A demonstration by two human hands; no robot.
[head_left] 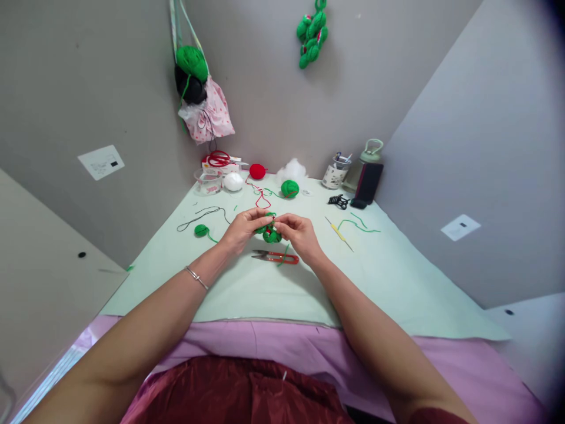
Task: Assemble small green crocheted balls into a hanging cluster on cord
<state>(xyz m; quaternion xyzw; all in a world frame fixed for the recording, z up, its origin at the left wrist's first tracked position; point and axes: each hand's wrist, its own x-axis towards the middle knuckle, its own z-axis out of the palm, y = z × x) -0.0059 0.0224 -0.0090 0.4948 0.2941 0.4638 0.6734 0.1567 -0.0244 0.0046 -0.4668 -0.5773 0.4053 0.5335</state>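
Note:
Between my two hands is a small green crocheted piece (272,237) with red and white bits, held just above the table. My left hand (243,228) grips it from the left, thumb and fingers closed on its upper edge. At its right side my right hand (300,232) pinches with thumb and forefinger at the top, where a red bit shows; the pinched detail is too small to make out. Red-handled thread snips (282,257) lie right below the hands, a green yarn end across them. Red yarn (263,200) loops on the table just beyond my fingers.
Left lie a small green yarn ball (201,230) and dark cord (207,211). A yellow-handled crochet hook (339,231) lies right. Along the back stand a red yarn ball (258,171), green yarn ball (290,189), white stuffing (293,171), pen cup (335,174) and phone (369,184).

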